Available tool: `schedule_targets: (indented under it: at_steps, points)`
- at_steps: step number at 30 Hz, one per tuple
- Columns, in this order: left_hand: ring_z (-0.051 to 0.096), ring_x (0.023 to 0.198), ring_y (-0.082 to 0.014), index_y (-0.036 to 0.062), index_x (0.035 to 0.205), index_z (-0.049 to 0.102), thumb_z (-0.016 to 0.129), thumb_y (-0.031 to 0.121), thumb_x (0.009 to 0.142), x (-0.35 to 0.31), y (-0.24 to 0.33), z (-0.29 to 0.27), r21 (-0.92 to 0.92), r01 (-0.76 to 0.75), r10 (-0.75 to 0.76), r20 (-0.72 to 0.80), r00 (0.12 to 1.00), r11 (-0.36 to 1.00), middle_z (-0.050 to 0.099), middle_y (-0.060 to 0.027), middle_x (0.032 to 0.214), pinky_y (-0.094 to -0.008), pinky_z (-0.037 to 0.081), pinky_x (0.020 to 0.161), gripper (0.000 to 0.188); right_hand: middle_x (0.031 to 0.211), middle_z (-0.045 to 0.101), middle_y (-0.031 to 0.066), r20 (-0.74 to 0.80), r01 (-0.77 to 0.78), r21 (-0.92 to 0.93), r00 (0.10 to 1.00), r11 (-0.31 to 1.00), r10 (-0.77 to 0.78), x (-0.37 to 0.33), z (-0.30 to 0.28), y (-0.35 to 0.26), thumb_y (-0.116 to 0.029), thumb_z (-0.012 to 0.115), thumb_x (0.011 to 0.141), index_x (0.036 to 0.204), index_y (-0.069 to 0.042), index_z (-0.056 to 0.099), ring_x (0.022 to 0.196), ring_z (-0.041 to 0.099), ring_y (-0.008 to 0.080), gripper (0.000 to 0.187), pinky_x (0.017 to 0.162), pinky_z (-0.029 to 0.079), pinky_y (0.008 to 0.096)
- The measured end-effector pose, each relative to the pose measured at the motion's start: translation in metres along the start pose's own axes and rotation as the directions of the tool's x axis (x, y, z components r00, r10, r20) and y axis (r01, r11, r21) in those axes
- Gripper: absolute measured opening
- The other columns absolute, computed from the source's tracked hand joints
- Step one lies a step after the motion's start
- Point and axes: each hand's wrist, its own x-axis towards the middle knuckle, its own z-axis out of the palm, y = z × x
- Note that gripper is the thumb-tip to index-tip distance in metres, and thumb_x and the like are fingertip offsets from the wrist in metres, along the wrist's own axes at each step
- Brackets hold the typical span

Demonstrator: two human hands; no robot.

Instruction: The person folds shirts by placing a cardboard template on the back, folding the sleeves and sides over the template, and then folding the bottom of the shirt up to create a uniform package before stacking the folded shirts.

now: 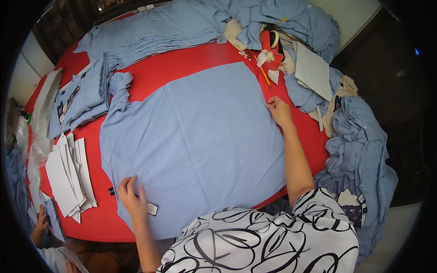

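Note:
A light blue shirt [195, 132] lies spread across the red table, its body flattened with a faint crease down the middle. One sleeve [120, 88] sticks out at the far left. My left hand [132, 198] rests over the shirt's near left part, fingers apart and holding nothing. Beside it are a small white tag [152, 209] and, at the shirt's edge, a dark label [111, 191]. At the right edge of the cloth, my right hand [280, 112] has its fingertips pinched together on the shirt's border.
White cards [68, 177] and folded shirts [84, 98] lie left; stacked shirts [154, 34] line the far side. A pencil [263, 73], tape roll [274, 39] and white boards [312, 70] sit far right. Crumpled shirts [359, 145] hang right. Another person's hand [42, 219] is lower left.

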Motion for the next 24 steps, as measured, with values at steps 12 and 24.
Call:
schedule_targets:
  at_steps: [12, 24]
  points:
    - [0.057, 0.109, -0.0322, 0.0025, 0.111, 0.068, 0.067, 0.009, 0.086, 0.08, 0.171, 0.066, -0.522, -0.323, 0.452, 0.137, 0.882, 0.789, 0.062, -0.0148, 0.115, -0.0408, 0.047, 0.094, 0.026, 0.081, 0.066, 0.0133, -0.044, -0.146, -0.224, 0.989, 0.964, 0.14, -0.01, -0.013, 0.018, -0.029, 0.072, 0.087, 0.083, -0.003, 0.062, 0.081, 0.064, 0.0321, 0.028, 0.072, 0.048, 0.0421]
    - [0.057, 0.117, -0.0441, -0.0086, 0.133, 0.048, 0.066, 0.018, 0.086, 0.201, 0.429, 0.301, -0.554, 0.447, 0.259, 0.784, 0.564, 0.703, 0.055, -0.0338, 0.128, -0.0434, 0.047, 0.1, 0.058, 0.07, 0.06, 0.0168, -0.277, 0.048, 0.049, 0.96, 0.998, -0.032, -0.021, -0.011, 0.012, -0.012, 0.066, 0.09, 0.085, 0.002, 0.054, 0.062, 0.058, 0.0272, 0.019, 0.058, 0.046, 0.0383]
